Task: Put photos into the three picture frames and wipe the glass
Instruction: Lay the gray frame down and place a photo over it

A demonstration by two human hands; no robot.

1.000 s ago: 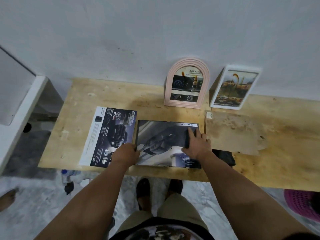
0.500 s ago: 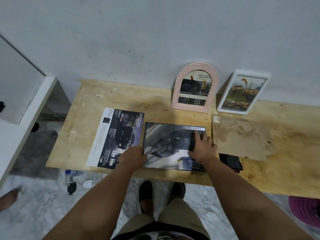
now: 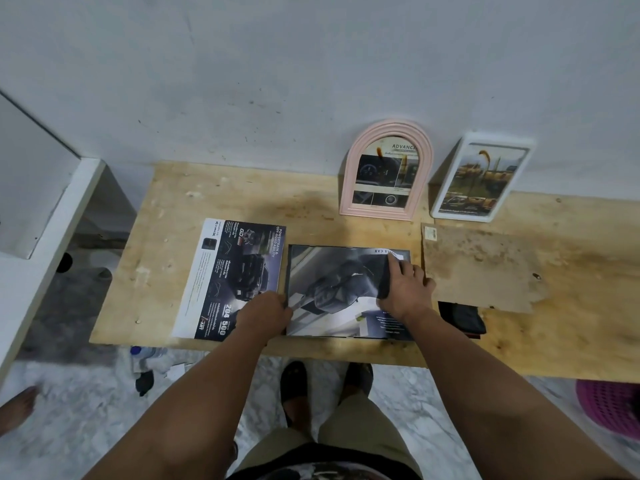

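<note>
Two of the three look finished to me; the pink arched picture frame and the white rectangular picture frame both stand propped against the wall at the back of the plywood tabletop, each with a photo showing behind its glass; whether their glass has been wiped I cannot tell. The third, a black rectangular picture frame, lies flat at the table's near edge, directly in front of me, with a dark car photo inside; I judge I am at the wiping step on it, and standing it up is left. My right hand presses a dark grey cloth flat onto the glass near its right end, fingers spread; my left hand grips the frame's left edge, fingers curled over it. The frame's long axis runs left to right along the table edge; its photo's caption strip lies on the far side and reads upside down to me. A loose printed car brochure lies just beside it on the left.
</note>
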